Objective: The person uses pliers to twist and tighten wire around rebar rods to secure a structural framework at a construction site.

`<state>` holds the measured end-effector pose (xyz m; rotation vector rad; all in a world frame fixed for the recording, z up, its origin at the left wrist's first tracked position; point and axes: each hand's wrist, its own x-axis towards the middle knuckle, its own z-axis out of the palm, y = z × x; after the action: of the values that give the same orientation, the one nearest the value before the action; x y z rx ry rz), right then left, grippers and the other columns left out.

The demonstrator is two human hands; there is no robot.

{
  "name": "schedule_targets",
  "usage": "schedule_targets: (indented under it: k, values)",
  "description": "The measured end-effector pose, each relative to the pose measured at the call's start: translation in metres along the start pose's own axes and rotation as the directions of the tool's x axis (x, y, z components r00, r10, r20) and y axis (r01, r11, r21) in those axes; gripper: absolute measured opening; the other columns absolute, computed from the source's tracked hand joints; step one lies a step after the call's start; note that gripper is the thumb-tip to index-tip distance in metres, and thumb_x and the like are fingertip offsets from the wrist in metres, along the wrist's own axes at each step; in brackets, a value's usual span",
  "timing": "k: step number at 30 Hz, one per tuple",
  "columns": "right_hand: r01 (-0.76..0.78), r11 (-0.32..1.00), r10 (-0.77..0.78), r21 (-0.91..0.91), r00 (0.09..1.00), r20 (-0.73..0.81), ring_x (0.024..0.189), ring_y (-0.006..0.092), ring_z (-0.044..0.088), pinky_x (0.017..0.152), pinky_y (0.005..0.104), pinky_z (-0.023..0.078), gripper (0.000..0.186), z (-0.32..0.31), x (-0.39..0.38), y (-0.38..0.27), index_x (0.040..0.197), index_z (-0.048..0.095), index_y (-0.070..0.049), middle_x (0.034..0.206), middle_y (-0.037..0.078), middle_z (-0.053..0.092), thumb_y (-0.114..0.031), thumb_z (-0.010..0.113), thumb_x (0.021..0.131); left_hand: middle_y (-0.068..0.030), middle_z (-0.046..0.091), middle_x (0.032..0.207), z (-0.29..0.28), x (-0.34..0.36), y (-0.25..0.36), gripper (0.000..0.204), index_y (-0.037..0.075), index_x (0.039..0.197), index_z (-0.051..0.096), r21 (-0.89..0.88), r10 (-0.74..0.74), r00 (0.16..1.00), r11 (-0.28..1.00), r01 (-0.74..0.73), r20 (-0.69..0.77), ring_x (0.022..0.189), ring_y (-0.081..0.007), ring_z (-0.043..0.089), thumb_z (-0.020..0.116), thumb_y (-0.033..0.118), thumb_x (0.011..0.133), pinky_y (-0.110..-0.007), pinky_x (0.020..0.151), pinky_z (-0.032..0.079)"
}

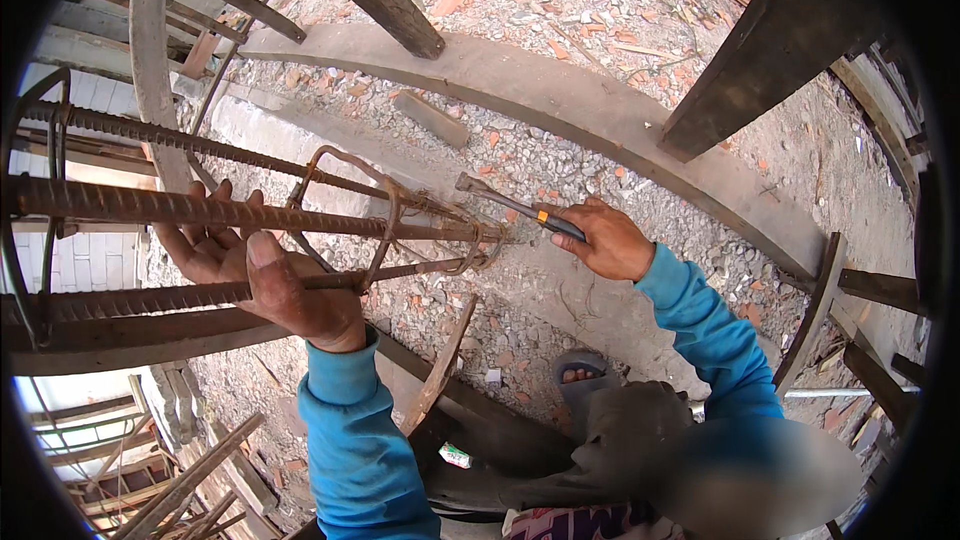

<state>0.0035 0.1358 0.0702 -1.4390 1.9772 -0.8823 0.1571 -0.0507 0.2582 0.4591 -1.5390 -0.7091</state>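
A rusty rebar cage of long ribbed bars runs from the left edge to the middle. Bent wire stirrups wrap around its bars near the end. My left hand grips the cage's lower bar, with the thumb laid across it and the fingers up behind the middle bar. My right hand is shut on the dark, orange-banded handle of a metal hand tool. The tool's head points left and sits just above the cage's end stirrup.
Gravel and broken brick rubble cover the ground. A curved concrete strip crosses it. Dark timber posts stand right and top. Wooden slats lie lower left. A sandalled foot rests below the cage.
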Motion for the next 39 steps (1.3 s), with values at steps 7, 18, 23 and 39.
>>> schedule_targets:
  k: [7,18,23,39]
  values:
    - [0.097,0.991,-0.081,-0.086,0.982,0.17,0.088,0.0362,0.061,0.078,0.0478,0.048,0.049,-0.017,0.06,0.02,0.14,0.045,-0.025,0.091,0.015,0.061,-0.027,0.058,0.092,-0.0215,0.035,0.142,0.002,0.001,-0.004,0.085,0.007,0.149,0.022,-0.009,-0.033,0.999,0.999,0.033,-0.008,0.129,-0.0302,0.038,0.052,0.036,0.075,-0.05,0.103,0.037]
    - [0.27,0.929,-0.243,-0.252,0.961,0.131,0.1,0.0348,0.056,0.085,0.0443,0.048,0.053,-0.02,0.087,0.028,0.141,0.045,-0.03,0.109,0.016,0.053,-0.017,0.059,0.091,-0.0223,0.03,0.146,-0.006,0.001,-0.006,0.085,0.003,0.149,0.019,0.082,-0.031,0.999,0.996,0.027,0.038,0.129,-0.0332,0.039,0.048,0.04,0.079,-0.05,0.104,0.038]
    - [0.304,0.795,-0.316,-0.525,0.946,0.071,0.103,0.033,0.055,0.087,0.0438,0.048,0.062,-0.028,0.092,0.025,0.141,0.043,-0.035,0.11,0.015,0.054,-0.002,0.053,0.089,-0.023,0.04,0.135,0.0,-0.001,-0.005,0.077,0.003,0.146,0.025,0.055,0.013,1.0,0.998,-0.012,-0.009,0.126,-0.036,0.042,0.049,0.035,0.08,-0.055,0.103,0.037]
    - [0.066,0.871,-0.079,-0.487,0.997,-0.006,0.076,0.0381,0.061,0.069,0.0462,0.049,0.035,-0.033,0.027,-0.047,0.107,0.049,0.001,0.088,0.021,0.056,-0.008,0.06,0.076,-0.0168,0.038,0.132,-0.004,0.004,-0.005,0.079,0.004,0.147,0.023,-0.002,0.086,0.996,0.996,-0.086,0.015,0.12,-0.0271,0.041,0.058,0.021,0.078,-0.041,0.103,0.036]
